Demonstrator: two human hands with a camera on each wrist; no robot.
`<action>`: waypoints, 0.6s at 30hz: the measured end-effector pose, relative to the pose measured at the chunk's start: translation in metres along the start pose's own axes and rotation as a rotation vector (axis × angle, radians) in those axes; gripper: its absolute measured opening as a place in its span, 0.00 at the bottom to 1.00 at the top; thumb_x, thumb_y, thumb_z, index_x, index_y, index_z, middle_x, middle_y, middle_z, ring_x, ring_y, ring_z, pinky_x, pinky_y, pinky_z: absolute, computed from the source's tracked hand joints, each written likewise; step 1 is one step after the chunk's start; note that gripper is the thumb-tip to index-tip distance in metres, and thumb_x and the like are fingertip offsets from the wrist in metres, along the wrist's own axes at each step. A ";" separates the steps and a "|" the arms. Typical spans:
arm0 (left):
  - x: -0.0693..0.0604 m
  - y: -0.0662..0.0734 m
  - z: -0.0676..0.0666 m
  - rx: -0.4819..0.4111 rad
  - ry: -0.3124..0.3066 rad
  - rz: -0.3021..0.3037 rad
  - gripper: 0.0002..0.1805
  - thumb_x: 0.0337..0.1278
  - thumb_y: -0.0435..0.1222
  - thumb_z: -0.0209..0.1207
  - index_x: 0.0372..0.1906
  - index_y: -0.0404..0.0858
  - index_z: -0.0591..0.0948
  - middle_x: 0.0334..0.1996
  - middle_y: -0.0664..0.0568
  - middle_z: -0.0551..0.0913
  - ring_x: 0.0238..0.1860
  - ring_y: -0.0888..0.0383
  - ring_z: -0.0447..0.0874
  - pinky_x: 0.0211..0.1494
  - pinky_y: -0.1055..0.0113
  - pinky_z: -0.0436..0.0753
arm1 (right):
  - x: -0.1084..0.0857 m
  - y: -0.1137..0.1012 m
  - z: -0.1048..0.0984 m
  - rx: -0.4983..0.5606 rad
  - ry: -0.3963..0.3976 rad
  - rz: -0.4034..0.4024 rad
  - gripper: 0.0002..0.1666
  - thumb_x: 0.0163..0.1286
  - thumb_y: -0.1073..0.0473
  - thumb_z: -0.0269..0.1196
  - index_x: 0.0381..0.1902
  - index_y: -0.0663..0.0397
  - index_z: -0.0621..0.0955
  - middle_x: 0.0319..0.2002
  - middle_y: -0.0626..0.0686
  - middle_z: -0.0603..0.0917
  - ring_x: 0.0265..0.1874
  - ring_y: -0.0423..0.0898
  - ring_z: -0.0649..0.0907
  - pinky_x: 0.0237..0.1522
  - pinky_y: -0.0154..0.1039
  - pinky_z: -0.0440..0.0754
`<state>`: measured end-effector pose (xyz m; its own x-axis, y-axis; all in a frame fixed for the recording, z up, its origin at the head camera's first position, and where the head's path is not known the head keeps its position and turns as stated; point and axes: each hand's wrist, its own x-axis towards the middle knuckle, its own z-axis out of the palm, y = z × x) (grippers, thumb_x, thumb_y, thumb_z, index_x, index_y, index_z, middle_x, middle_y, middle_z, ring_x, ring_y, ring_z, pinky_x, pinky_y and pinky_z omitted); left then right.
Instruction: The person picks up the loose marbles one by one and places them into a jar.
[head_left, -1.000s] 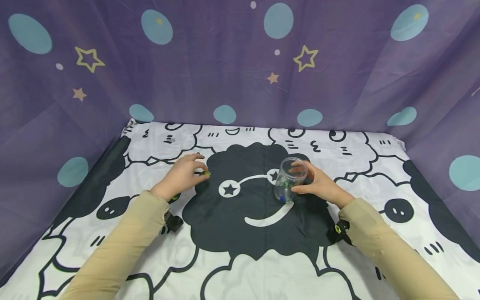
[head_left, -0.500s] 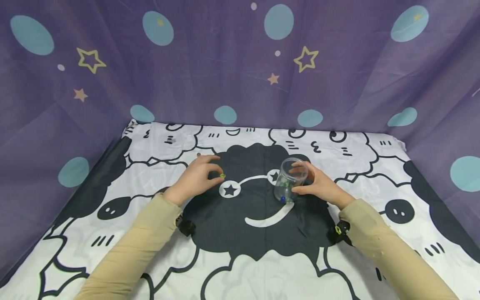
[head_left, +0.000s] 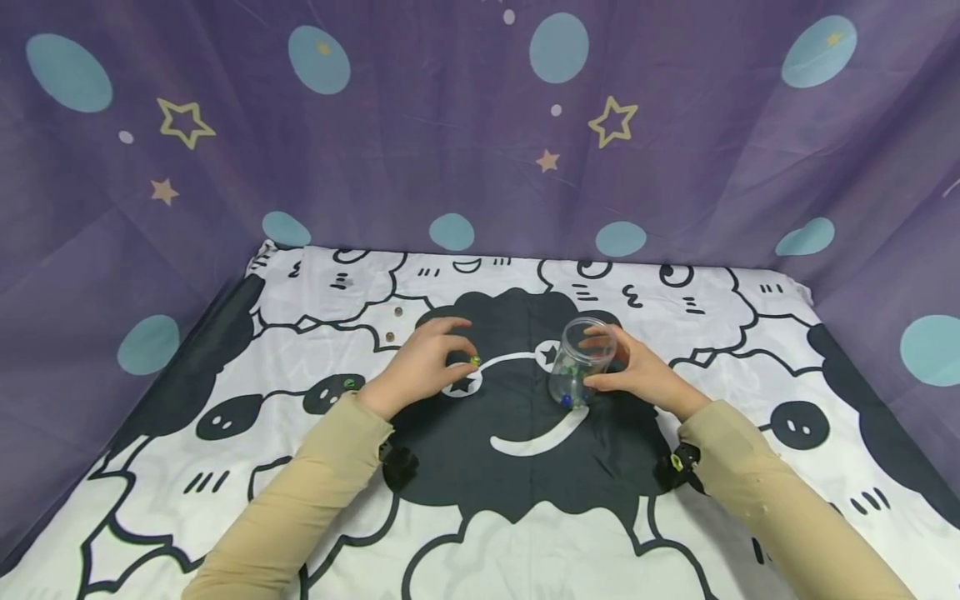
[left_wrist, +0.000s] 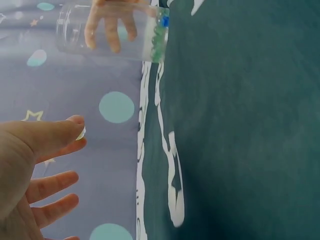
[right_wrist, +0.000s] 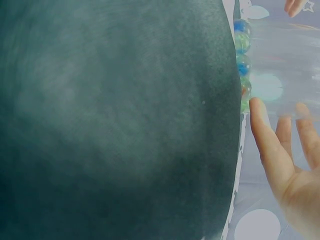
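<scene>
Between thumb and index fingertip my left hand (head_left: 420,367) pinches a small yellow-green marble (head_left: 476,361). In the left wrist view that marble (left_wrist: 81,133) is mostly covered by the fingers, and the other fingers are spread. A clear plastic jar (head_left: 564,375) stands upright on the cloth, its mouth uncovered. My right hand (head_left: 637,371) holds the jar from its right side, thumb in front and fingers behind. Several green and blue glass marbles (right_wrist: 243,67) lie on the jar's bottom. The left hand is left of the jar, apart from it.
On the cloth (head_left: 510,550), left of my left hand, lie two brownish marbles, the farther marble (head_left: 398,312) and the nearer marble (head_left: 389,337). A green marble (head_left: 349,384) rests on a printed black patch. A purple curtain (head_left: 465,150) stands behind the table.
My left hand has moved right toward the jar with the pinched marble, uncovering marbles on the cloth behind it. The right hand and the jar have stayed in place.
</scene>
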<state>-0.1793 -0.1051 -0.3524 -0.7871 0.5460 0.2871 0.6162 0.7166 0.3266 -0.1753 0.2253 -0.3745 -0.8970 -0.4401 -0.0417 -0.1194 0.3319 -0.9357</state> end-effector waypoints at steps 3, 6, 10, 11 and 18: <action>0.003 0.003 0.002 -0.011 0.001 -0.003 0.08 0.51 0.40 0.68 0.36 0.43 0.87 0.60 0.42 0.74 0.62 0.44 0.70 0.66 0.50 0.70 | 0.000 0.000 0.000 0.007 -0.001 0.000 0.44 0.59 0.63 0.68 0.69 0.58 0.59 0.66 0.64 0.66 0.60 0.60 0.71 0.41 0.43 0.85; 0.005 0.007 0.004 -0.024 0.002 -0.002 0.07 0.51 0.40 0.68 0.36 0.43 0.87 0.60 0.43 0.74 0.62 0.45 0.70 0.66 0.50 0.70 | 0.000 0.000 0.000 0.012 -0.001 0.002 0.44 0.59 0.63 0.68 0.69 0.58 0.59 0.66 0.64 0.66 0.60 0.61 0.70 0.42 0.43 0.85; 0.009 0.013 0.006 -0.042 -0.002 0.005 0.07 0.51 0.39 0.68 0.36 0.44 0.87 0.61 0.43 0.74 0.63 0.45 0.70 0.67 0.50 0.69 | -0.001 0.000 0.001 0.011 0.001 0.003 0.43 0.60 0.64 0.67 0.69 0.58 0.59 0.66 0.64 0.66 0.60 0.61 0.70 0.41 0.43 0.86; 0.010 0.014 0.006 -0.041 -0.005 0.006 0.07 0.51 0.40 0.68 0.36 0.44 0.87 0.61 0.43 0.74 0.63 0.45 0.69 0.68 0.50 0.68 | -0.001 0.000 0.001 0.011 0.002 0.004 0.43 0.60 0.64 0.67 0.69 0.58 0.59 0.66 0.64 0.66 0.60 0.61 0.70 0.41 0.43 0.86; 0.018 0.024 0.001 -0.017 -0.014 0.025 0.08 0.52 0.41 0.68 0.37 0.45 0.86 0.62 0.45 0.73 0.64 0.46 0.69 0.68 0.50 0.68 | -0.001 0.000 0.000 0.003 0.006 0.002 0.43 0.59 0.64 0.67 0.69 0.58 0.60 0.66 0.64 0.66 0.61 0.61 0.70 0.41 0.42 0.85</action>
<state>-0.1784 -0.0773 -0.3406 -0.7716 0.5697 0.2828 0.6360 0.6951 0.3351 -0.1746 0.2252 -0.3744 -0.8997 -0.4346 -0.0418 -0.1160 0.3301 -0.9368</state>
